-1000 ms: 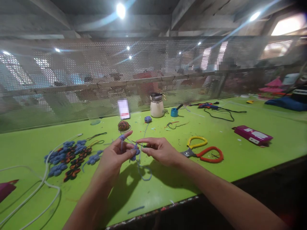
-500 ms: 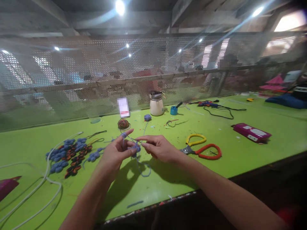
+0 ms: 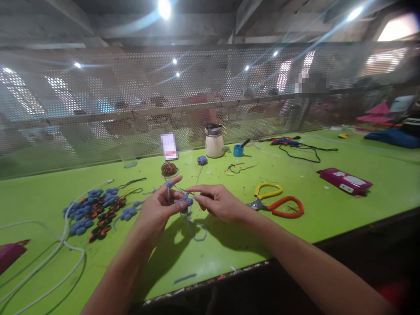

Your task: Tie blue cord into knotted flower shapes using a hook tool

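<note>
Right hand [image 3: 220, 202] narrows its pinch slightly, holding hook [image 3: 190, 193], mostly hidden | left hand [image 3: 160, 210] pinches crochet [image 3: 188, 202], yarn [image 3: 169, 184] over raised finger [image 3: 177, 179], likely for tension

Bare hands, fingertips near each other.
Left hand [image 3: 160, 209]: index raised and extended, thumb reaching right in a pinch. Right hand [image 3: 215, 201]: index pointing left above thumb, other fingers curled under. Left forearm [image 3: 124, 262] rises from bottom edge; right forearm [image 3: 305, 260] slants in from lower right.
</note>
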Demonstrator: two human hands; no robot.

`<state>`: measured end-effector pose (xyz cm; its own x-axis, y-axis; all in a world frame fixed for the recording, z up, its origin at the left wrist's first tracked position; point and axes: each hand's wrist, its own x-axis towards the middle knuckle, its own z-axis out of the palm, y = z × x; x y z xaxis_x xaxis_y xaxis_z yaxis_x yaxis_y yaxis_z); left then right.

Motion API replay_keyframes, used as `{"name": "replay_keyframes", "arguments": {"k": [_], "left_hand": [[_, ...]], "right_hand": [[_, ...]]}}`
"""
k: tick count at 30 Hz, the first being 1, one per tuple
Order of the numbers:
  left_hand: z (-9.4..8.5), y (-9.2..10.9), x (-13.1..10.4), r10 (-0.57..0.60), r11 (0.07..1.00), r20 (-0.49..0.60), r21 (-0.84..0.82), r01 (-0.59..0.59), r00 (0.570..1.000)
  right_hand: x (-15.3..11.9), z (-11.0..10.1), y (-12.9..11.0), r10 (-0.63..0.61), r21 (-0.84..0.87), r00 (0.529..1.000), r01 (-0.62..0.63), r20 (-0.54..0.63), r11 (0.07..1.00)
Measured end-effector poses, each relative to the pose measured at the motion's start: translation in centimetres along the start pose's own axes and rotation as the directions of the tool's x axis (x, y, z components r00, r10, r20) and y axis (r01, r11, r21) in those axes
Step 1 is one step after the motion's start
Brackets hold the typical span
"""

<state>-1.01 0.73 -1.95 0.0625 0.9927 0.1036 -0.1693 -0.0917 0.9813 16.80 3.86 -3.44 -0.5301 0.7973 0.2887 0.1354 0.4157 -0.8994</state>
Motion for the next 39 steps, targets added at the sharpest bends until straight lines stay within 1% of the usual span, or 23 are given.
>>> {"name": "replay_keyframes", "arguments": {"k": [6, 17, 24, 30, 34, 37, 39], "left_hand": [[0.0, 0.04, -0.05, 0.002, 1.0, -0.007, -0.007, -0.002, 1.0], [0.14, 0.19, -0.19, 0.001, 1.0, 0.003, -0.011, -0.001, 1.0], [0.07, 0.0, -0.2, 0.024, 0.999, -0.002, 0.033, -0.024, 1.0], [-0.25, -0.11, -0.14, 0.016, 0.998, 0.02, 0.053, -0.017, 1.0], [-0.52, -0.39, 0.15, 0.01, 0.999, 0.01, 0.047, -0.01, 1.0], [-0.67, -0.62, 0.38, 0.011, 0.999, -0.006, 0.049, -0.01, 1.0], [-0.71, -0.7, 0.46, 0.009, 0.999, -0.012, 0.045, -0.009, 1.0]], "right_hand": [[0.01, -0.25, -0.06, -0.021, -0.046, 1.0, 0.021, 0.01, 0.999], [-0.07, -0.34, -0.25, -0.007, -0.038, 1.0, 0.008, 0.025, 0.999], [-0.14, -0.41, -0.37, -0.014, 0.007, 1.0, 0.014, 0.017, 1.0], [-0.1, -0.29, -0.25, 0.013, 0.02, 1.0, -0.012, -0.007, 1.0], [-0.04, -0.03, -0.2, 0.056, 0.049, 0.998, -0.054, -0.026, 0.997], [-0.03, 0.14, -0.21, 0.076, 0.096, 0.996, -0.072, -0.039, 0.993], [-0.06, 0.25, -0.23, 0.101, 0.166, 0.994, -0.095, -0.029, 0.982]]}}
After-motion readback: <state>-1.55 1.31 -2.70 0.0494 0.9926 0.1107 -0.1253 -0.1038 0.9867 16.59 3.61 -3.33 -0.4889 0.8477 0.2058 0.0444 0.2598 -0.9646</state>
